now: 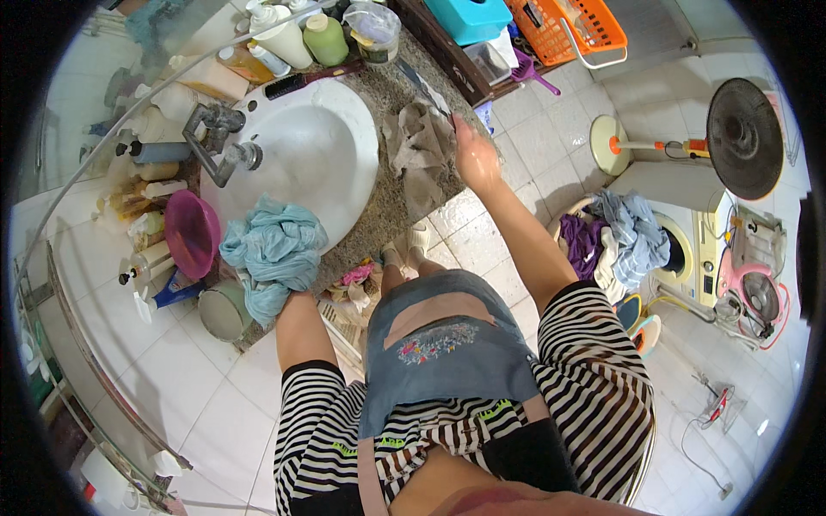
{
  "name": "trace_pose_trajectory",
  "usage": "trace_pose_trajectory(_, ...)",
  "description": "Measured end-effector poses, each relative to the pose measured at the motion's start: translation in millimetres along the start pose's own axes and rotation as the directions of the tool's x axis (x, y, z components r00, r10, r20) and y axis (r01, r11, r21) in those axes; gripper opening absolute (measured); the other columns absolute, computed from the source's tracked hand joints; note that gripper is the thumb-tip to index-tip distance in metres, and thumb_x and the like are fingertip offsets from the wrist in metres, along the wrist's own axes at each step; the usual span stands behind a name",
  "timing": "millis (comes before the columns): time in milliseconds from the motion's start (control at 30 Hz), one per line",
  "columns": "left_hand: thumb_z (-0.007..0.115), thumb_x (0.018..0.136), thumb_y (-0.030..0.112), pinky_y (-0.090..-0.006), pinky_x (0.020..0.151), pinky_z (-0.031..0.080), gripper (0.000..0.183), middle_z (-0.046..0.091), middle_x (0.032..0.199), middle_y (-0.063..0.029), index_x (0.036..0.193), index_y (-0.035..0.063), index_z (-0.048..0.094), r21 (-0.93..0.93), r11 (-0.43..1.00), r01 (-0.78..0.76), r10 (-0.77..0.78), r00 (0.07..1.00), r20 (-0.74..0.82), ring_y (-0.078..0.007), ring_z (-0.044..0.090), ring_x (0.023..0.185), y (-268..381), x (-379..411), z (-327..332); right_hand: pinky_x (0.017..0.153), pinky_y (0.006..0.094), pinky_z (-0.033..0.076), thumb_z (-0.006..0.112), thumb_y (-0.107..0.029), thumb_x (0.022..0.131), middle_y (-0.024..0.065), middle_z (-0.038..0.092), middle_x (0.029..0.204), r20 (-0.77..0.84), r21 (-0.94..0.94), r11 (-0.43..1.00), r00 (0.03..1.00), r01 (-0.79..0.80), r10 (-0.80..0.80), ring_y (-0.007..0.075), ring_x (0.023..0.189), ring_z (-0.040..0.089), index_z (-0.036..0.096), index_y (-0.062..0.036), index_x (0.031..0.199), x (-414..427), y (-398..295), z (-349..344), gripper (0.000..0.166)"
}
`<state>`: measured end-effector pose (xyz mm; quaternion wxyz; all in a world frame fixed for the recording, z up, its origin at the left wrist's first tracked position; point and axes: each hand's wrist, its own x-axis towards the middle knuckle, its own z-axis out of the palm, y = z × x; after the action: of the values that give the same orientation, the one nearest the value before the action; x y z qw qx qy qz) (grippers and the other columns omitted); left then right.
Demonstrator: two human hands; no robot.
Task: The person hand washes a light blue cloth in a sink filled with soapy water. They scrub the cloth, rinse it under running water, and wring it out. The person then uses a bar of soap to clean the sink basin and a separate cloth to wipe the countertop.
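Note:
My left hand (294, 300) is mostly hidden by a bunched light blue cloth (277, 238) that it holds over the near left rim of the white washbasin (358, 161). My right hand (476, 155) is at the right edge of the speckled stone counter (355, 238), beside a crumpled grey-brown cloth (419, 138). A long, narrow dark object (419, 84) runs from the back of the counter to the fingers of this hand; whether they grip it cannot be made out. The metal faucet (216, 138) stands at the basin's left side.
A magenta plastic bowl (191, 234) and a grey-green bucket (224, 311) stand left. Bottles (326, 40) and a dark hairbrush (287, 84) line the basin's back. An orange basket (568, 29) is beyond the counter. Laundry (629, 226) fills a basket before the washing machine (684, 248), near a fan (745, 138).

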<state>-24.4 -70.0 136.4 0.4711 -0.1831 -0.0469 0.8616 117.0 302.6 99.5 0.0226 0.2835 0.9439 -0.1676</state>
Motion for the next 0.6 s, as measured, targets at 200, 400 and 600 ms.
trace_pose_trajectory(200,0.052,0.077,0.045,-0.0320,0.067,0.040,0.027,0.054,0.085,0.0026,0.083,0.0180,0.054,-0.015,1.000,0.018,-0.019,1.000,-0.015,-0.0151,0.050,0.076,-1,5,-3,0.080,0.0449,0.049,0.044,-0.002,0.082,0.0202,0.057,0.115,-0.033,-0.080,0.997,0.999,0.011,-0.013,0.0370,0.094,0.060,0.036,-0.0076,0.137,-19,4,-9,0.056)
trace_pose_trajectory(400,0.052,0.078,0.044,-0.0324,0.068,0.040,0.028,0.054,0.086,0.0024,0.084,0.0178,0.054,-0.036,0.999,0.033,-0.034,0.999,-0.026,-0.0154,0.050,0.077,-6,-2,-10,0.081,0.0449,0.048,0.043,-0.003,0.085,0.0189,0.058,0.111,-0.052,-0.051,0.995,0.994,0.091,-0.094,0.0374,0.095,0.059,0.038,-0.0079,0.136,-30,9,-28,0.051)
trace_pose_trajectory(600,0.051,0.078,0.044,-0.0328,0.068,0.040,0.028,0.054,0.087,0.0023,0.085,0.0176,0.054,-0.026,0.999,-0.039,0.038,0.998,-0.041,-0.0157,0.050,0.078,-1,2,-6,0.075,0.0461,0.049,0.050,-0.011,0.088,0.0217,0.062,0.101,-0.146,0.278,0.951,0.984,0.139,-0.102,0.0382,0.088,0.061,0.048,-0.0057,0.127,-27,24,15,0.039)
